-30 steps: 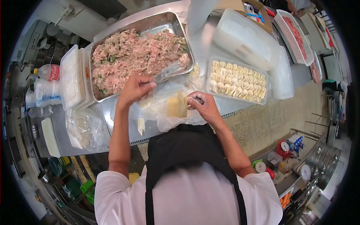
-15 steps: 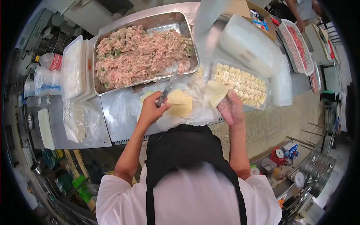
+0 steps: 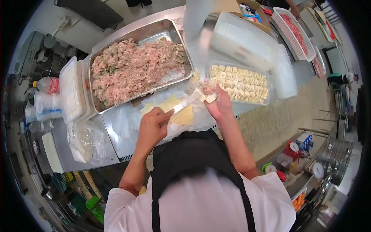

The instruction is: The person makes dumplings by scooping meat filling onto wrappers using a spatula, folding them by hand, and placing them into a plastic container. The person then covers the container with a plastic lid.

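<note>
In my left hand (image 3: 155, 123) I hold a metal spatula (image 3: 184, 103), its blade touching the wrapper in my other hand. My right hand (image 3: 221, 103) holds that wrapper (image 3: 207, 91) with pink meat filling on it. Yellow wrappers (image 3: 181, 116) lie on plastic between my hands. A deep metal tray (image 3: 143, 94) of pink minced meat (image 3: 135, 65) stands beyond my left hand. Rows of folded dumplings (image 3: 241, 83) fill a clear container (image 3: 239, 101) just past my right hand.
Large translucent containers (image 3: 245, 40) stand behind the dumplings. At the left are stacked lidded boxes (image 3: 72, 91), a bagged item (image 3: 83, 141) and a cola bottle (image 3: 48, 85). A white basket of meat (image 3: 293, 34) is at the far right, near a co-worker's arm (image 3: 293, 8).
The spatula has gone from the meat tray to the wrapper. My right hand has picked up the wrapper, and filling now sits on it. The camera view has shifted slightly.
</note>
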### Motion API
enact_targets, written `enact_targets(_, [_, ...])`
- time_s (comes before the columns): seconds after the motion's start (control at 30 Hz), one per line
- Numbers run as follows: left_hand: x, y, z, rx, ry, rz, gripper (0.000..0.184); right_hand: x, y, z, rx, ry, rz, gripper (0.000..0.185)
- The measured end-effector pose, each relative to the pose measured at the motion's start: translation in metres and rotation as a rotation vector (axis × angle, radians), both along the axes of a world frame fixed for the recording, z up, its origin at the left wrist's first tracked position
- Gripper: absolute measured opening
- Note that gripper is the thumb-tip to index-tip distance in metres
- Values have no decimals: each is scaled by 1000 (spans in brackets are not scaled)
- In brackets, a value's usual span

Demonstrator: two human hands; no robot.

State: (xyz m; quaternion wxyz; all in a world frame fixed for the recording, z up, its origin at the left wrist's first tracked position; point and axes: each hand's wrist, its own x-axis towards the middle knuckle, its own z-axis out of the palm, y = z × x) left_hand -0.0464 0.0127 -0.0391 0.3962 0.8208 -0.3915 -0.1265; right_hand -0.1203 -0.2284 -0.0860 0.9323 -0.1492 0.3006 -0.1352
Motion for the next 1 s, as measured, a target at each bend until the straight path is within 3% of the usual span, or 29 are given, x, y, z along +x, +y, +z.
enact_targets(0.17, [-8, -23, 5, -181, -18, 37, 39, 4, 5, -5, -70, -61, -49, 45])
enact_targets(0.2, [-3, -26, -21, -128, -134, -29, 38, 7, 6, -7, -82, -70, -44, 45])
enact_targets(0.27, [-2, -20, -18, -46, -125, -40, 38, 9, -3, -36, -100, -86, -51, 44])
enact_targets(0.33, [-3, -15, -6, 20, -75, -39, 41, -2, -30, -108, 177, -745, 63, 42])
enact_targets(0.37, [-7, -17, 1, 20, -64, -48, 41, -6, -25, -94, 174, -735, 54, 42])
enact_targets(0.43, [-12, -22, 11, -116, -25, 12, 40, 3, -7, -30, -138, -55, -124, 43])
enact_targets(0.47, [-12, -30, 2, -164, -40, 23, 33, 4, -2, -15, -133, -54, -119, 43])
enact_targets(0.57, [-1, -37, -34, -85, 68, -53, 36, 6, -1, 1, -147, -172, -30, 40])
enact_targets(0.63, [6, -34, -19, -50, 3, -70, 40, -2, -10, -2, -99, -499, 100, 47])
enact_targets(0.67, [6, -31, -12, -96, 66, -30, 39, -9, -10, -5, -98, -492, 96, 47])
enact_targets(0.73, [7, -28, 5, -144, 138, 28, 37, -14, -7, 3, -370, -281, 110, 56])
enact_targets(0.77, [7, -27, 12, -143, 139, 23, 37, -15, -5, -5, -369, -280, 105, 56])
enact_targets(0.83, [6, -26, 20, -67, 191, 11, 36, -17, 0, -21, -969, -64, 172, 62])
enact_targets(0.87, [5, -25, 21, -71, 195, 0, 36, -16, 3, -24, -1164, 39, 180, 55])
enact_targets(0.9, [4, -25, 21, 24, 185, -60, 37, -17, 4, -21, -1170, 52, 170, 55])
enact_targets(0.97, [2, -23, 23, 113, 182, -143, 37, -22, 2, -17, -1731, 148, 162, 34])
enact_targets(1.0, [3, -21, 26, 93, 172, -137, 37, -19, 2, -21, -1776, 77, 24, 14])
